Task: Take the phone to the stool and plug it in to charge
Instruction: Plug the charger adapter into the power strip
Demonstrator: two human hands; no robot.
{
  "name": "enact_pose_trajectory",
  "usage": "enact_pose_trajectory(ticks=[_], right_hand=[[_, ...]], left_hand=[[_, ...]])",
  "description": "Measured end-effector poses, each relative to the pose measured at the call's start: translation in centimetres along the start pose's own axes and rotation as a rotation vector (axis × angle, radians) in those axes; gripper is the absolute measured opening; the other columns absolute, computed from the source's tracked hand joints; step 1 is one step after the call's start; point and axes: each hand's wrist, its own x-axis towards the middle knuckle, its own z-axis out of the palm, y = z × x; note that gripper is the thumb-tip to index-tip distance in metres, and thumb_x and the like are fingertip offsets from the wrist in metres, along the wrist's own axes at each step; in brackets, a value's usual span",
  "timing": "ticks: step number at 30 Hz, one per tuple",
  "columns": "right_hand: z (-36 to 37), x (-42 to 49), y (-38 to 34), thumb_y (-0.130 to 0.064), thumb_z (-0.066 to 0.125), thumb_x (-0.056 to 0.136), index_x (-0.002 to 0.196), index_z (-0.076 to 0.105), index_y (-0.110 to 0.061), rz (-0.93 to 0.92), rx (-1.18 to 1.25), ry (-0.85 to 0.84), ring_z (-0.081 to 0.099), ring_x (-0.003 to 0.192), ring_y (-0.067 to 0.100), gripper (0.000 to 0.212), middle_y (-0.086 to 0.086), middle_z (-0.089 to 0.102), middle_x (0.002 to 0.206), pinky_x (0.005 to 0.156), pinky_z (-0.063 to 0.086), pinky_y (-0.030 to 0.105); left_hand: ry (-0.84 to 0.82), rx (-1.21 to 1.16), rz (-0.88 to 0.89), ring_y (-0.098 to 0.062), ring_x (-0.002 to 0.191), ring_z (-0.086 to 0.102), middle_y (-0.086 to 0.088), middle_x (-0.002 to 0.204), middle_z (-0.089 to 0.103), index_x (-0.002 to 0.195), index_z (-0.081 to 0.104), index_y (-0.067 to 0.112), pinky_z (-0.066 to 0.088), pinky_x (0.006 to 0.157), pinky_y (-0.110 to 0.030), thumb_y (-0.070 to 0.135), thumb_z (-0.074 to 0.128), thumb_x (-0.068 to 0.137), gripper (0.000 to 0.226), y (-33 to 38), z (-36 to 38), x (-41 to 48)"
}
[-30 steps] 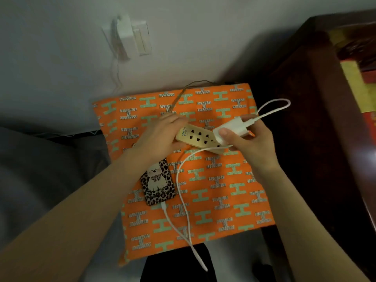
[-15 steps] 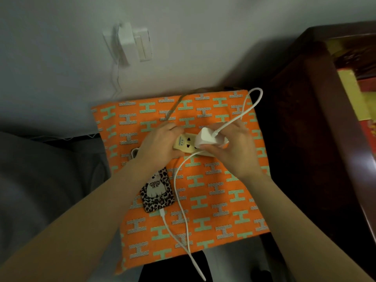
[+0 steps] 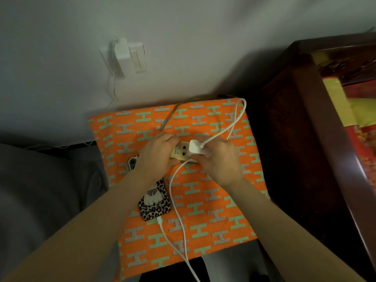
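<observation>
The stool (image 3: 227, 212) carries an orange cover patterned with grey and green H shapes. The phone (image 3: 155, 201), in a leopard-print case, lies face down on it with a white cable (image 3: 179, 231) plugged into its near end. My left hand (image 3: 155, 157) holds down the cream power strip (image 3: 180, 152) at its left end. My right hand (image 3: 218, 161) grips the white charger plug (image 3: 195, 148), which sits on the strip's sockets. The cable loops from the plug toward the stool's far right corner and back.
A dark wooden cabinet (image 3: 305, 139) stands tight against the stool's right side. On the white wall behind, a wall socket (image 3: 130, 55) holds a white adapter with a thin wire hanging down. Grey fabric (image 3: 44, 200) lies to the left.
My right hand brought the charger plug from above the strip's right end down onto its sockets. The cable loop swung from the right to the stool's far corner. My left hand stayed on the strip.
</observation>
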Motion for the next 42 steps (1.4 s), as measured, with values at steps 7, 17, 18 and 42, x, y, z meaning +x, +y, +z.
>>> enact_pose_trajectory(ticks=[7, 17, 18, 42], right_hand=[[-2.1, 3.1, 0.3, -0.036, 0.082, 0.069, 0.102, 0.072, -0.011, 0.076, 0.033, -0.224, 0.066, 0.085, 0.024, 0.042, 0.008, 0.073, 0.093, 0.074, 0.055, 0.039], [-0.5, 1.9, 0.1, -0.034, 0.071, 0.079, 0.084, 0.061, -0.010, 0.054, 0.050, -0.209, 0.058, 0.071, 0.024, 0.027, 0.006, 0.063, 0.079, 0.058, 0.043, 0.033], [-0.6, 1.9, 0.1, -0.037, 0.070, 0.080, 0.088, 0.061, -0.010, 0.036, 0.035, -0.220, 0.059, 0.072, 0.023, 0.029, 0.007, 0.065, 0.083, 0.058, 0.043, 0.032], [2.5, -0.1, 0.9, -0.035, 0.076, 0.078, 0.080, 0.060, -0.009, -0.022, 0.071, -0.008, 0.056, 0.074, 0.028, 0.031, 0.010, 0.063, 0.081, 0.059, 0.041, 0.034]], left_hand=[[0.005, -0.020, -0.013, -0.024, 0.107, 0.055, -0.006, 0.115, 0.061, 0.116, 0.059, 0.011, 0.044, 0.084, -0.035, 0.034, 0.073, 0.074, 0.050, 0.3, 0.1, 0.0], [0.046, -0.294, -0.143, -0.017, 0.080, 0.058, -0.001, 0.089, 0.062, 0.096, 0.056, 0.014, 0.048, 0.068, -0.032, 0.031, 0.063, 0.083, 0.023, 3.0, 2.2, -4.4], [0.027, -0.323, -0.172, -0.019, 0.079, 0.060, -0.002, 0.088, 0.064, 0.098, 0.058, 0.013, 0.049, 0.067, -0.033, 0.025, 0.064, 0.084, 0.019, 3.2, 2.3, -4.3], [0.095, -0.037, 0.077, -0.033, 0.101, 0.055, -0.013, 0.098, 0.067, 0.077, 0.072, 0.000, 0.050, 0.082, -0.046, 0.003, 0.060, 0.081, 0.013, 0.7, -0.3, -0.1]])
